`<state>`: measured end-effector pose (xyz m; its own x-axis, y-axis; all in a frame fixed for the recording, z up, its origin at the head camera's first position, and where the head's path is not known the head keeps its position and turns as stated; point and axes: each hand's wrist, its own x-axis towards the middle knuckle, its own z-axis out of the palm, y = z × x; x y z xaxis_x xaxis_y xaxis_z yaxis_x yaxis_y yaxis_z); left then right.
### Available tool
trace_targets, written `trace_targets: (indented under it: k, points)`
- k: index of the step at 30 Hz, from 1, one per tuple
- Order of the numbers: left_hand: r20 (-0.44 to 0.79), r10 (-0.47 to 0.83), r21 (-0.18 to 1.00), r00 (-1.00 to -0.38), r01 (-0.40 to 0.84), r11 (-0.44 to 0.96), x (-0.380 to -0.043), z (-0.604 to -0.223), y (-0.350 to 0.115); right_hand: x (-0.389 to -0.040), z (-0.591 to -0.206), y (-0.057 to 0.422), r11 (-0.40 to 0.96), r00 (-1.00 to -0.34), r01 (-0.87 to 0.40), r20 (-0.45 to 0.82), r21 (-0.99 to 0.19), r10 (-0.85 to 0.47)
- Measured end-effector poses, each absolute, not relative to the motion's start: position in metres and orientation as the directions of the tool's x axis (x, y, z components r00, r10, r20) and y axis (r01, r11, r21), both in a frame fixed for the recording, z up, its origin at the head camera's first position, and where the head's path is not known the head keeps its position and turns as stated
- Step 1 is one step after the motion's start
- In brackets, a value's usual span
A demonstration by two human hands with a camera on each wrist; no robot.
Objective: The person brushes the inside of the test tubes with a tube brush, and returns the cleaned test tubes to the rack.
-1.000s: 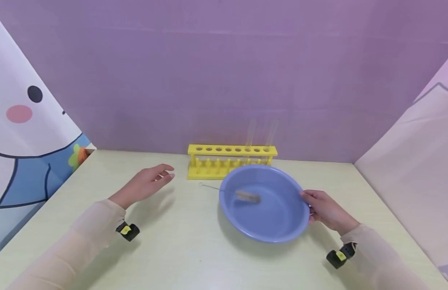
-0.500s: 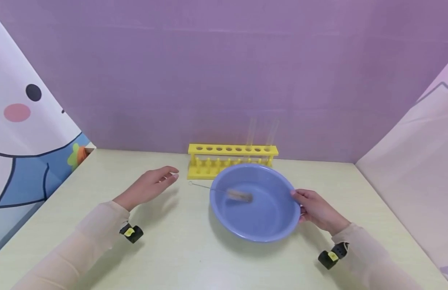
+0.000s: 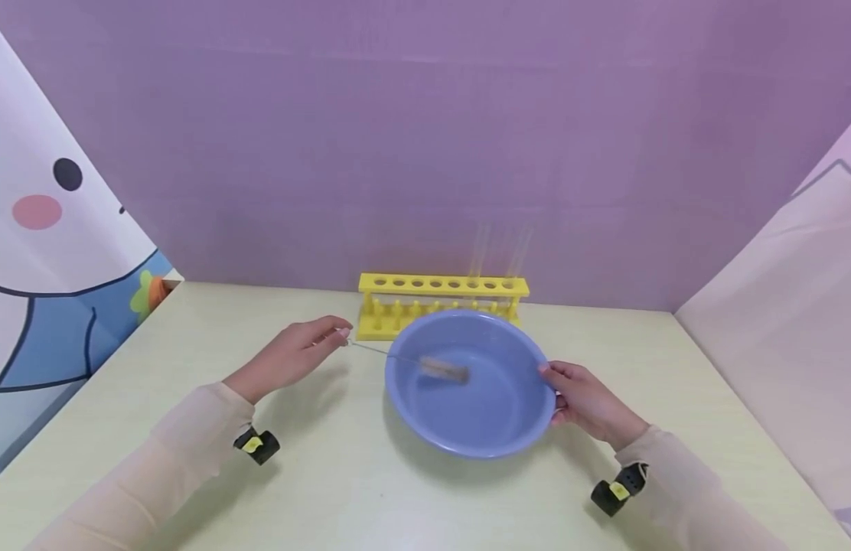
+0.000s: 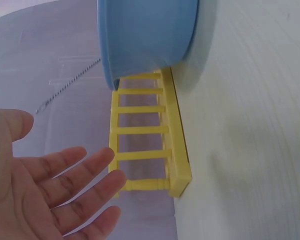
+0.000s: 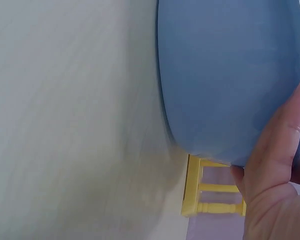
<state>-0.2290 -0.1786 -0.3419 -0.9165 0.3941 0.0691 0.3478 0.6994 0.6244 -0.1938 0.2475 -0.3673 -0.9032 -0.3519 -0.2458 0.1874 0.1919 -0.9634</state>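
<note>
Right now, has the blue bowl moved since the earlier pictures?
Yes. In the head view, the blue bowl has moved left against the yellow rack, and now hides more of its base.

The pale table carries 1 yellow rack and, just in front, 1 blue basin.

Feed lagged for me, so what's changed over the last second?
The right hand, gripping the bowl, has moved it leftward along with the brush. The left hand has edged rightward, its fingertips now near the brush's looped end, with no clear grip. Nothing was let go. The yellow rack and two clear tubes stayed put.
</note>
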Motion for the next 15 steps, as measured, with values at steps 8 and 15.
trace_targets:
  k: [8,15]
  points:
    - [0.087,0.414,0.624,-0.906,0.374,0.687,-0.226,-0.340,-0.173,-0.194,-0.367,0.239,0.173,-0.898,0.188,-0.240,-0.967,-0.369]
    - [0.129,0.424,0.592,-0.897,0.412,0.692,-0.226,-0.340,-0.172,-0.196,-0.369,0.231,0.159,-0.891,0.194,-0.241,-0.968,-0.384]
